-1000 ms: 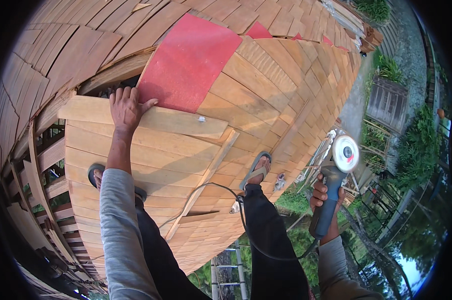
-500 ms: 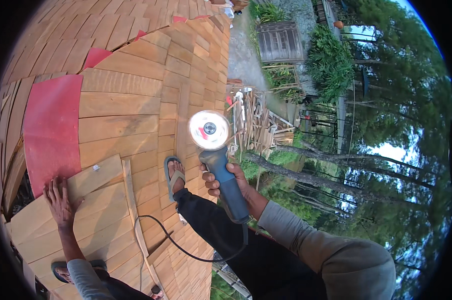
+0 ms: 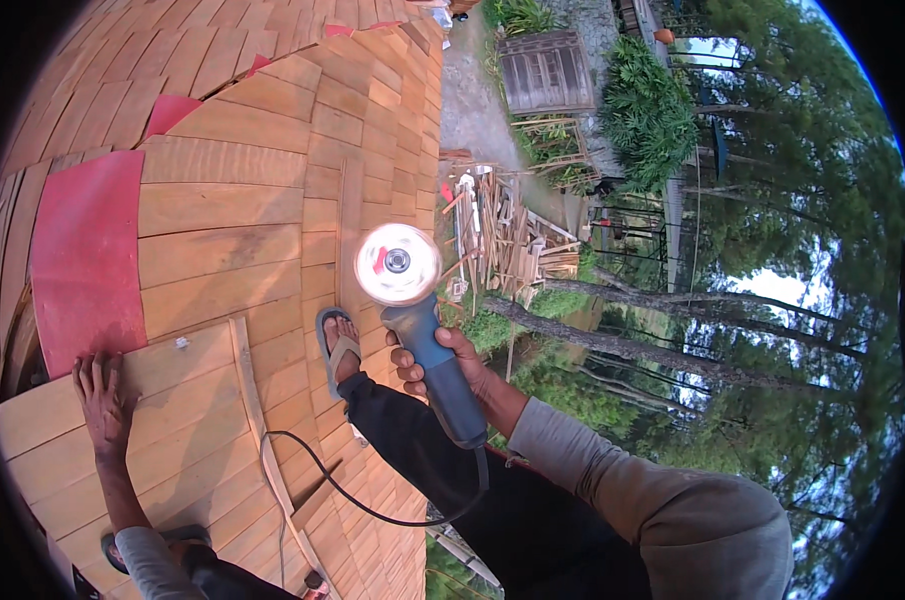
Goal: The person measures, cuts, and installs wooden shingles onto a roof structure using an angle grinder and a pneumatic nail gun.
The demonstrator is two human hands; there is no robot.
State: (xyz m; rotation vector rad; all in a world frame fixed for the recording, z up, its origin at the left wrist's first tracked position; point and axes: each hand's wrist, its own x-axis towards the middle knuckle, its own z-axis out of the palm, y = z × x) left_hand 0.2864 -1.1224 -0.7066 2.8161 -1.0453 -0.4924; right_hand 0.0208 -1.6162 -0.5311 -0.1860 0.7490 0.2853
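My right hand (image 3: 438, 365) is wrapped round the body of a blue-grey angle grinder (image 3: 441, 375), held up over the roof's edge. Its disc (image 3: 397, 263) faces me and looks blurred, bright white with a red patch. A black cord (image 3: 343, 490) loops from the tool's tail down to the roof. My left hand (image 3: 105, 410) rests on the wooden shingles (image 3: 173, 420) with fingers spread, its fingertips at the lower edge of a red sheet (image 3: 91, 260). Beside it, a narrow wooden batten (image 3: 253, 400) runs down across the shingles.
My sandalled foot (image 3: 341, 350) stands on the sloping shingle roof (image 3: 223, 200); the other sandal (image 3: 158, 540) is lower left. Past the roof's edge lie a heap of scrap wood (image 3: 508, 235) on the ground below, a wooden panel (image 3: 548, 72) and leaning tree trunks (image 3: 623, 350).
The whole scene, grinder and both hands included, has shifted slightly left in view. My grip on the grinder and the left hand's place at the red sheet's edge stay much the same.
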